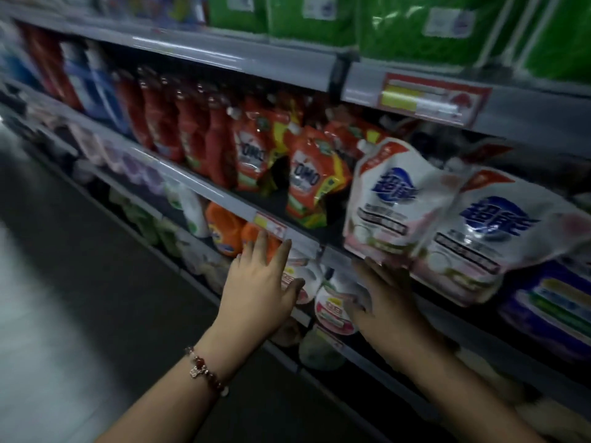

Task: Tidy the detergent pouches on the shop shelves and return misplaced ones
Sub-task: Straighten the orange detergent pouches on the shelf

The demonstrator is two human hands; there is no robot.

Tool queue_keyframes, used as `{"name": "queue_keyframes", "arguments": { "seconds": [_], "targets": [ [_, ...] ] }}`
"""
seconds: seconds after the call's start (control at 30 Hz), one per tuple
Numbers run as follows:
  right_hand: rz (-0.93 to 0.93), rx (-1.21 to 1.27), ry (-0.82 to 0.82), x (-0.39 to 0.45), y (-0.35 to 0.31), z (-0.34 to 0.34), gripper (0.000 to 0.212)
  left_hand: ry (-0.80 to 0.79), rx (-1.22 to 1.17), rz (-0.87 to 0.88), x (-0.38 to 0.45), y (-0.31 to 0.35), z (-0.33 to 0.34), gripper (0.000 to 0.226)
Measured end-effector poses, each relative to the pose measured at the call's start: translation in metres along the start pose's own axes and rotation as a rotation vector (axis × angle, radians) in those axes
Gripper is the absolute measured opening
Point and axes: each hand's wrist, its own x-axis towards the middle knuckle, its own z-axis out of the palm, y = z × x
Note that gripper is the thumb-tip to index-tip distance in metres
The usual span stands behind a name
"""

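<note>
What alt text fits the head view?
Two bare hands reach toward a shop shelf: the right hand touches the base of a white pouch, the left hand hovers open near red pouches.

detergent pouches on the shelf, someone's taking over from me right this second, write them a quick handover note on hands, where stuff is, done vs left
Left hand: open, fingers spread by the price rail of the middle shelf, holding nothing.
Right hand: open, fingers up against the bottom of the nearer white pouch; whether it bears the weight cannot be told.
Both white pouches, the second to its right, hang out over the shelf edge, tilted.
Red OMO pouches stand further left on the same shelf, crumpled and leaning, gaps between them.
Done: nothing plainly finished.
Left: push the white pouches back upright, straighten the red ones, check for strays.
</note>
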Motion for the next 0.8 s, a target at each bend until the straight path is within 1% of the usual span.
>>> {"name": "queue_keyframes", "arguments": {
  "seconds": [0.1, 0.2, 0.3, 0.47, 0.53, 0.7, 0.8],
  "targets": [
    [-0.002, 0.021, -0.004, 0.022, -0.036, 0.017, 0.068, 0.021, 0.047, -0.007, 0.006, -0.041, -0.008, 0.072],
    [0.023, 0.048, -0.034, 0.039, -0.057, 0.03, 0.067, -0.012, 0.058, -0.016, 0.016, -0.069, -0.013, 0.074],
    [0.055, 0.068, -0.047, 0.056, -0.064, 0.037, 0.067, -0.018, 0.043, 0.006, 0.031, -0.087, -0.014, 0.073],
    [0.139, 0.209, -0.044, 0.093, -0.064, 0.039, 0.07, -0.019, -0.047, 0.061, 0.069, -0.102, -0.004, 0.07],
    [0.194, 0.258, -0.046, 0.111, -0.062, 0.041, 0.073, -0.045, -0.083, 0.099, 0.085, -0.103, 0.001, 0.069],
    [0.237, 0.293, 0.022, 0.153, -0.058, 0.049, 0.074, -0.198, -0.062, 0.194, 0.122, -0.102, 0.015, 0.073],
    [0.222, 0.384, 0.1, 0.173, -0.063, 0.055, 0.078, -0.21, -0.073, 0.259, 0.147, -0.113, 0.029, 0.072]
  ]
}}
